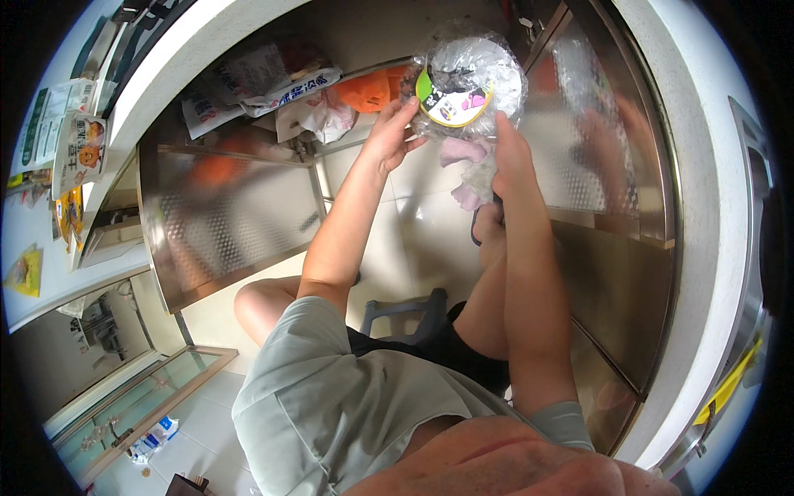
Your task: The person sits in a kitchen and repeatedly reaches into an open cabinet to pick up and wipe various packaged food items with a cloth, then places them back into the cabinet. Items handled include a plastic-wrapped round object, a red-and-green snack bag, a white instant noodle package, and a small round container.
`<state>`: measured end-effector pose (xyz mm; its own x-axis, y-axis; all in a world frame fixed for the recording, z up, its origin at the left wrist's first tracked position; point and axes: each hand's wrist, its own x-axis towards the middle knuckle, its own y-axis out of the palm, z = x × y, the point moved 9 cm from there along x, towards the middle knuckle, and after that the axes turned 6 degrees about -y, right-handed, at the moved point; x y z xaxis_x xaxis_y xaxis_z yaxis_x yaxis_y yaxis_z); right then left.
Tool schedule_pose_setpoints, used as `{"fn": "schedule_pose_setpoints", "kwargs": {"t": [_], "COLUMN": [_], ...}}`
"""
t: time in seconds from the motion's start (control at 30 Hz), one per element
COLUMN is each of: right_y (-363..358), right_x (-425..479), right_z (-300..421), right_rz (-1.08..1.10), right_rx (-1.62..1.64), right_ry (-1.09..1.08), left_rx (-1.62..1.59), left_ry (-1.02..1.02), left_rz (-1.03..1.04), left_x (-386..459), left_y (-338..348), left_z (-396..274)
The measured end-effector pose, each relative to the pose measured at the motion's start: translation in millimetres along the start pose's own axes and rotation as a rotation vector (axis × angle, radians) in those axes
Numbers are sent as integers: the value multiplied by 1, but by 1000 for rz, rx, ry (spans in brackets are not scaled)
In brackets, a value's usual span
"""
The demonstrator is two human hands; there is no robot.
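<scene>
A round white package in clear plastic wrap (pixel 505 71), with a colourful printed label, is raised in front of the cabinet opening. My left hand (pixel 397 133) has its thumb at the package's lower left edge. On the other side, my right hand (pixel 513 155) grips the lower right edge, thumb up. A crumpled pink and pale cloth (pixel 468 170) hangs below the package, against my right hand. The fingers of my right hand are mostly hidden, so how the cloth is held is unclear.
Metal cabinet doors stand open at left (pixel 236 217) and right (pixel 595 142). Inside lie printed plastic bags (pixel 273 80), a white bag (pixel 329 118) and an orange bag (pixel 366 92). A grey plastic stool (pixel 406 316) is beneath me. Food packets (pixel 69 214) lie on the left counter.
</scene>
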<state>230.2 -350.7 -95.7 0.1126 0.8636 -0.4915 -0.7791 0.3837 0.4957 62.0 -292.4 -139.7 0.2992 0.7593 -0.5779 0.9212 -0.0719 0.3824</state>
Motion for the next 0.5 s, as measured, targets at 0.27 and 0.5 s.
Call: {"fn": "schedule_pose_setpoints", "kwargs": {"t": [0.27,0.5], "right_y": [-13,-14], "right_x": [5,8], "right_z": [4,-6], "right_rz": [-35,-42], "right_rx": [-89,-143], "right_ry": [-60,9], "left_rx": [1014,1554], "left_ry": [791,1394], "left_rz": [-449,-519], "left_x": [18,143], "left_y": [21,66], "left_z": [-123,-206]}}
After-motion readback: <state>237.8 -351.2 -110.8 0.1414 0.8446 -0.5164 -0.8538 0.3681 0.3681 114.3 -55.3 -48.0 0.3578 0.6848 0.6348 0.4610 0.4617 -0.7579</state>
